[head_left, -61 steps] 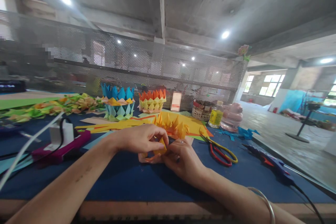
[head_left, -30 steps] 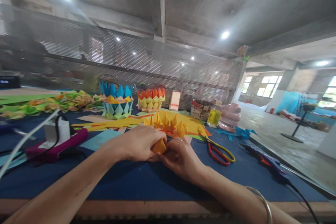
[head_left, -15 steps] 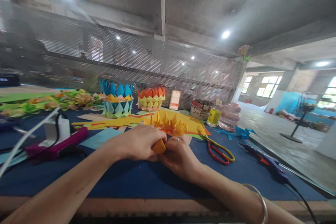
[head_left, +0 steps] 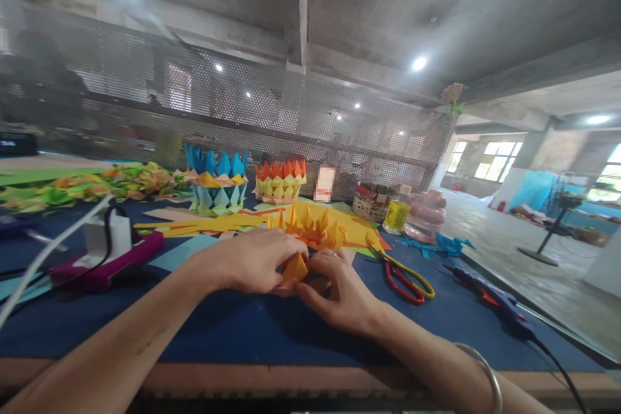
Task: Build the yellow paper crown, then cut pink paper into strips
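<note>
A ring of folded yellow-orange paper points stands on the blue table mat in front of me. At its near side, a folded orange paper piece shows between my hands. My left hand is closed on this near side, its fingers bent down and partly hidden. From the right, my right hand curls round the same side, thumb low and fingers behind the paper. A ring is on one of its fingers. How the orange piece joins the ring is hidden by my hands.
A blue paper basket and a red-yellow one stand behind. To the right lie scissors, a glue gun and a yellow-labelled bottle. At left are a purple power strip, cables and a paper pile.
My right thumb and fingers have spread a little and shifted slightly right, so more of the orange piece shows. My left hand has barely moved.
</note>
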The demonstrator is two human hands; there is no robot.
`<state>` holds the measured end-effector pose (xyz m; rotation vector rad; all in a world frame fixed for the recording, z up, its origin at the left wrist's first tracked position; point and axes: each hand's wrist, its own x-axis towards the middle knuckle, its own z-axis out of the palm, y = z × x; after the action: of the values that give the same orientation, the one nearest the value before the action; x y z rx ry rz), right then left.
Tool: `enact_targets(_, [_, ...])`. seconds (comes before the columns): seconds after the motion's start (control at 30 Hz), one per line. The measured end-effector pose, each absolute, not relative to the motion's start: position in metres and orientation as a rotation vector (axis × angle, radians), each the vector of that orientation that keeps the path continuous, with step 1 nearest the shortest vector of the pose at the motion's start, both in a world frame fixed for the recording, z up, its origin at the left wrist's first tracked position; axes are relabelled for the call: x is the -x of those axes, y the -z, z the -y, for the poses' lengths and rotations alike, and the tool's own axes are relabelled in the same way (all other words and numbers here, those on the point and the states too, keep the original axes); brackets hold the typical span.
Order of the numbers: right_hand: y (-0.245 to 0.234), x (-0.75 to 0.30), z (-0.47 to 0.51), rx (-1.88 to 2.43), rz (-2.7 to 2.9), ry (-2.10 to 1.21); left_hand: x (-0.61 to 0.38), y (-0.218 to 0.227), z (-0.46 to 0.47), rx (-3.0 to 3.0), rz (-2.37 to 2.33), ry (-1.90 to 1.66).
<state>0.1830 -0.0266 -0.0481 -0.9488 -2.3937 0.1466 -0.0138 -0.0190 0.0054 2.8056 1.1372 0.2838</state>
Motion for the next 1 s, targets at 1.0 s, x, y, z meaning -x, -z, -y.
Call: enact_targets(1.0, [0.066,-0.175,0.014,0.954,2.332,-0.130,0.012,-0.005,0.021,-2.826,-1.246,-0.270])
